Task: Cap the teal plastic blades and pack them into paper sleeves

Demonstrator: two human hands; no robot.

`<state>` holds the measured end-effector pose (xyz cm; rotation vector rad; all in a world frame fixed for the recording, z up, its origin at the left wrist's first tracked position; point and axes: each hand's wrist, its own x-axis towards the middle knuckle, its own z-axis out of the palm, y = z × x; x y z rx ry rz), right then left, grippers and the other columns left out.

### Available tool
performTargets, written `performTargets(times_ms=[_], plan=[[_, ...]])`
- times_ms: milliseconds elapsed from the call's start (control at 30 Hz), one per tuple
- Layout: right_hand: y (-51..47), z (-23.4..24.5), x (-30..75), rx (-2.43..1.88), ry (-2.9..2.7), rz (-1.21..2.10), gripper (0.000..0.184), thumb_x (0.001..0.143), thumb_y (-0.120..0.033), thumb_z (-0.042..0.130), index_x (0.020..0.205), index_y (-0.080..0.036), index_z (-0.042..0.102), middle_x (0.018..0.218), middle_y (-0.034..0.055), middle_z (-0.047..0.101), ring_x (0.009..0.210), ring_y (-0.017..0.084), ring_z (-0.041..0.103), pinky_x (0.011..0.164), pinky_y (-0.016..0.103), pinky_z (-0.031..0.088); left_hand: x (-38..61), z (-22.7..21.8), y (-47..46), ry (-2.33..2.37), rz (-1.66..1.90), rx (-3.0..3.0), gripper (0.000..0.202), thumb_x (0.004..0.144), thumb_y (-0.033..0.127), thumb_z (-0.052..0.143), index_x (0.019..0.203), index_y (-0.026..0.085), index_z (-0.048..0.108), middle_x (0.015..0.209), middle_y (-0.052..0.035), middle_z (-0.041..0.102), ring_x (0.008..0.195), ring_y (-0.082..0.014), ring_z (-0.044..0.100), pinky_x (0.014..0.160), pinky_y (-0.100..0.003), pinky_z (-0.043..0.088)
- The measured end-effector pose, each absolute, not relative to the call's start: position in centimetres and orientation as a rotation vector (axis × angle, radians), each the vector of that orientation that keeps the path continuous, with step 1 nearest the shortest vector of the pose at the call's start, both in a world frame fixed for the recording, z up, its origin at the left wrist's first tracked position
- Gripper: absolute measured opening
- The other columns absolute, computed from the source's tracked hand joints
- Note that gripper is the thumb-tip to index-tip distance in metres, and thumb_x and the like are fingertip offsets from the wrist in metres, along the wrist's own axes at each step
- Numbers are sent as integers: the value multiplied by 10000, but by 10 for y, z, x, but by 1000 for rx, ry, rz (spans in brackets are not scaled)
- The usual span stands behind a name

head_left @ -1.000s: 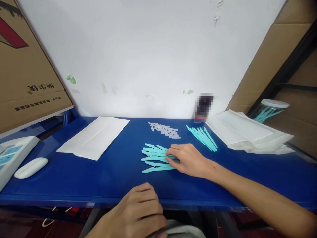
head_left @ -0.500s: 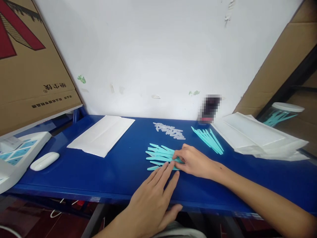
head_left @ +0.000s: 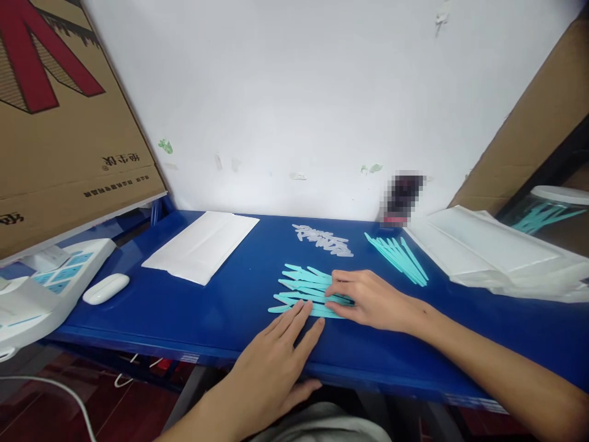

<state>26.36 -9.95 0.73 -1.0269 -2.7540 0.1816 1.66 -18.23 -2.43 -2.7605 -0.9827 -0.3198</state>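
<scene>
Left hand [head_left: 271, 368], right hand [head_left: 375, 301] bare; forearms unsleeved; grey garment at lap

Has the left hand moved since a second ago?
Yes. The left hand has come up from below the blue table's front edge and forward; its fingertips now touch the fanned teal sticks.

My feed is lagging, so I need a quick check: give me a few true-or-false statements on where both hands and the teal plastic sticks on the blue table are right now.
1. The right hand rests on the fanned pile of teal plastic sticks. True.
2. The left hand grips the white oval case. False: it lies flat, fingertips at the pile's near edge.
3. A second bundle of teal sticks lies behind the right hand. True.
4. The flat white paper bag covers the fanned pile. False: it lies apart, to the left.
</scene>
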Motion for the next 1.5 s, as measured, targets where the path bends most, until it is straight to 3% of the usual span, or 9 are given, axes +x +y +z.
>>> performTargets(times_ms=[100, 267, 500, 700, 1067, 1333, 1500], plan=[[-101, 7, 261, -986, -2763, 212, 329, 1019, -362, 470, 1044, -194, 752, 878, 41, 625, 684, 130, 579, 612, 267, 375, 16, -25, -180, -972, -328, -2762, 815, 867, 524, 669, 1503, 95, 394, 1554, -212, 418, 1422, -341, 448, 1064, -435, 508], [-99, 4, 261, -982, -2769, 216, 361, 1040, -360, 427, 1163, -226, 739, 855, 37, 626, 703, 138, 577, 603, 272, 350, 21, -36, -179, -1003, -434, -2709, 931, 872, 718, 504, 1493, 33, 395, 1530, -216, 451, 1395, -337, 483, 1086, -427, 482], [-98, 4, 258, -1022, -2775, 164, 394, 1046, -372, 401, 1253, -221, 700, 862, 49, 632, 717, 158, 557, 615, 289, 316, 23, -44, -177, -985, -446, -2567, 851, 900, 660, 493, 1478, 40, 418, 1512, -182, 492, 1400, -308, 481, 1092, -387, 460], [-100, 5, 256, -969, -2778, 119, 402, 1055, -376, 379, 1136, -225, 742, 822, 45, 581, 725, 163, 505, 706, 311, 318, 25, -44, -177, -974, -438, -2510, 893, 843, 619, 590, 1477, 19, 400, 1544, -220, 432, 1431, -332, 436, 1111, -402, 438], [-102, 0, 254, -902, -2719, 95, 366, 1046, -350, 402, 1087, -215, 740, 821, 38, 591, 727, 155, 508, 703, 302, 324, 27, -45, -177, -1055, -329, -2602, 1039, 816, 696, 577, 1543, 25, 261, 1587, -229, 345, 1464, -328, 385, 1147, -415, 386], [-96, -2, 258, -1077, -2650, -22, 312, 1014, -283, 450, 1031, -193, 749, 782, 26, 564, 669, 143, 494, 658, 295, 316, 26, -46, -175, -1066, -282, -2641, 1000, 850, 693, 537, 1558, 45, 255, 1609, -223, 296, 1487, -339, 338, 1166, -465, 340], [-97, -2, 256, -1095, -2646, 23, 305, 1002, -289, 464, 999, -194, 754, 794, 31, 585, 683, 145, 517, 671, 300, 334, 25, -44, -176, -1072, -287, -2665, 913, 928, 704, 384, 1567, 64, 264, 1624, -195, 278, 1506, -319, 303, 1197, -475, 283]])
